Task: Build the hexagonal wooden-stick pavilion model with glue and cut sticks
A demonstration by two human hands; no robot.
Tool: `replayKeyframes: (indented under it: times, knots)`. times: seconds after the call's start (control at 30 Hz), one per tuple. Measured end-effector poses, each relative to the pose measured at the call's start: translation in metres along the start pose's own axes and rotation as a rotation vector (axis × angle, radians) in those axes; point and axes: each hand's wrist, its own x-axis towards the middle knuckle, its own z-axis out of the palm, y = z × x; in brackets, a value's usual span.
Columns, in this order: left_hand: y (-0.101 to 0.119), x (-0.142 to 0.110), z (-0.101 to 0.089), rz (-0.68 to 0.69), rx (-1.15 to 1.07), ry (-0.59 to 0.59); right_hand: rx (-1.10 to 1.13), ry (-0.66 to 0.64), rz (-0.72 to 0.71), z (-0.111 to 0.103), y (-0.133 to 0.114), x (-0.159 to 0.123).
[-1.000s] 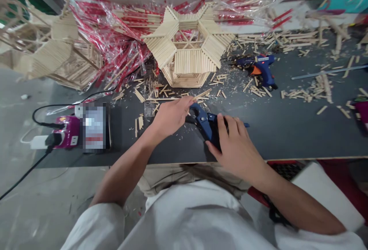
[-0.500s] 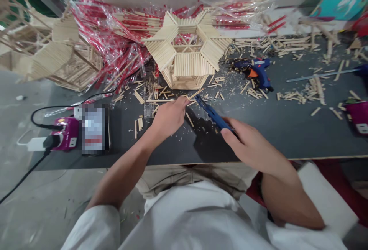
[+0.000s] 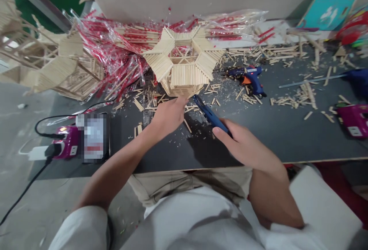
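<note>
My right hand (image 3: 244, 144) grips blue-handled cutters (image 3: 207, 112), lifted off the dark table (image 3: 287, 131) with the jaws pointing up and left. My left hand (image 3: 168, 115) is closed in a pinch on a thin wooden stick (image 3: 187, 98), right at the base of a hexagonal stick model (image 3: 184, 66). The cutters' tip is just right of that hand. Short cut sticks and sawdust lie around both hands.
Bags of red-wrapped chopsticks (image 3: 120, 50) pile behind the model. Another stick structure (image 3: 54, 69) sits at the left. A blue glue gun (image 3: 250, 79) lies to the right, a phone (image 3: 93, 137) and purple power strip (image 3: 64, 142) at the left, another purple strip (image 3: 355, 119) far right.
My right hand lifted the cutters from the table and tilted them upright. My left hand moved up and away toward the model's base with the stick.
</note>
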Motion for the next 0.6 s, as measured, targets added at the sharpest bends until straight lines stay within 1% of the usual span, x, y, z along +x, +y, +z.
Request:
replayKeyframes:
  times: [0.07,0.13,0.23,0.33,0.4,0.47,0.53,0.6]
  knots:
    - [-0.002,-0.004,0.006,-0.013,0.042,-0.001,-0.016,-0.008,0.004,0.003,0.0,-0.001]
    - [-0.003,-0.008,0.012,-0.021,0.081,0.023,-0.016,-0.009,0.014,0.005,0.0,0.0]
    - [-0.002,-0.013,0.021,-0.006,0.116,0.097,-0.006,-0.022,0.019,0.008,-0.001,0.003]
    - [0.0,-0.017,0.025,-0.001,0.174,0.172,0.003,-0.047,0.019,0.009,-0.002,0.005]
    - [0.001,-0.018,0.025,-0.025,0.194,0.167,0.009,-0.049,0.018,0.009,-0.003,0.005]
    - [-0.001,-0.018,0.023,-0.041,0.192,0.134,0.006,-0.037,0.011,0.008,-0.002,0.002]
    - [-0.003,-0.019,0.022,-0.03,0.188,0.109,0.003,-0.03,0.012,0.007,-0.002,0.0]
    - [-0.005,-0.019,0.02,-0.019,0.194,0.116,0.017,-0.033,0.021,0.005,-0.002,-0.001]
